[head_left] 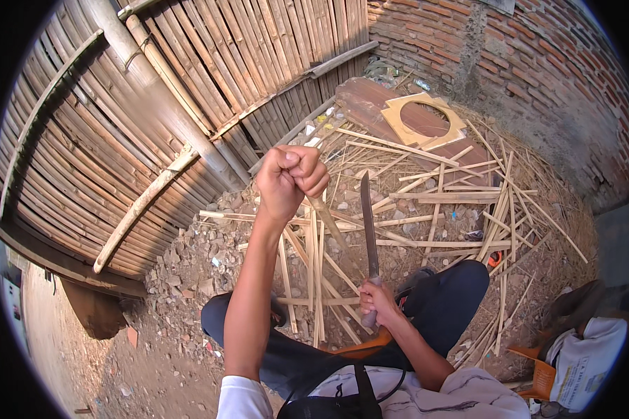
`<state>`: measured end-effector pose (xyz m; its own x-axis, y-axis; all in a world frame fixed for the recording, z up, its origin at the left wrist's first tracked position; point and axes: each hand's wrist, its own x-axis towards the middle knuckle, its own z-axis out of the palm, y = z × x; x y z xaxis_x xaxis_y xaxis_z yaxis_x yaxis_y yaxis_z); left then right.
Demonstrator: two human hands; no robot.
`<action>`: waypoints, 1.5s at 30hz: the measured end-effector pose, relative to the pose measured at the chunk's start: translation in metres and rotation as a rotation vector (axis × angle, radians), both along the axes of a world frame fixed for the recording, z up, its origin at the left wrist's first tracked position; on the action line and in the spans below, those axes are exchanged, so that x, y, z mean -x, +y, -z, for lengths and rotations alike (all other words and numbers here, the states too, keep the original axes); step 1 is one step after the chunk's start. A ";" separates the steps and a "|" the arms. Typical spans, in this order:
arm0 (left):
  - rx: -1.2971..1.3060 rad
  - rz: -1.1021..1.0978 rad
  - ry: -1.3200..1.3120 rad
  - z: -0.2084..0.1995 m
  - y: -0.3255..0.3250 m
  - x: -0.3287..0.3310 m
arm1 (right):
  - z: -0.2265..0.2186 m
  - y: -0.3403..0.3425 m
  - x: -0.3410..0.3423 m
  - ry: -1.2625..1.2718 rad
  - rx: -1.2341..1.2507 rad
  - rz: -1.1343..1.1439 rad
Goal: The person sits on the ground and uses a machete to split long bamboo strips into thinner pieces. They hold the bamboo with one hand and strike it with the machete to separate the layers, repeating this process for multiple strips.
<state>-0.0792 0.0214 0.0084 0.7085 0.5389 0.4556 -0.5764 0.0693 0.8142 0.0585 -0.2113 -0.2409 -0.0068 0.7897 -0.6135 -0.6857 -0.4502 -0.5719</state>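
My left hand is raised in front of me, its fingers closed in a fist around a bamboo strip. The strip slants down from the fist toward the ground between my knees, and its lower end is blurred. Lower and to the right, my right hand grips the handle of a machete. Its long dark blade points up and away from me, to the right of the strip and apart from it. Many split bamboo strips lie crisscrossed on the ground ahead of my bent knees.
A bamboo wall stands on the left, and a brick wall on the right. At the far end, a brown board bears a tan panel with a round hole. Rubble covers the ground at left. A white sack sits at lower right.
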 end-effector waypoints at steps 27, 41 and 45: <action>0.013 0.011 -0.017 0.002 0.007 0.007 | 0.006 -0.005 0.023 -0.111 0.009 -0.136; -0.009 -0.001 0.032 -0.002 -0.003 0.003 | 0.017 0.031 0.022 -0.287 -0.076 -0.021; 0.010 -0.008 -0.013 0.002 -0.006 0.014 | 0.032 0.036 0.016 -0.204 -0.002 -0.171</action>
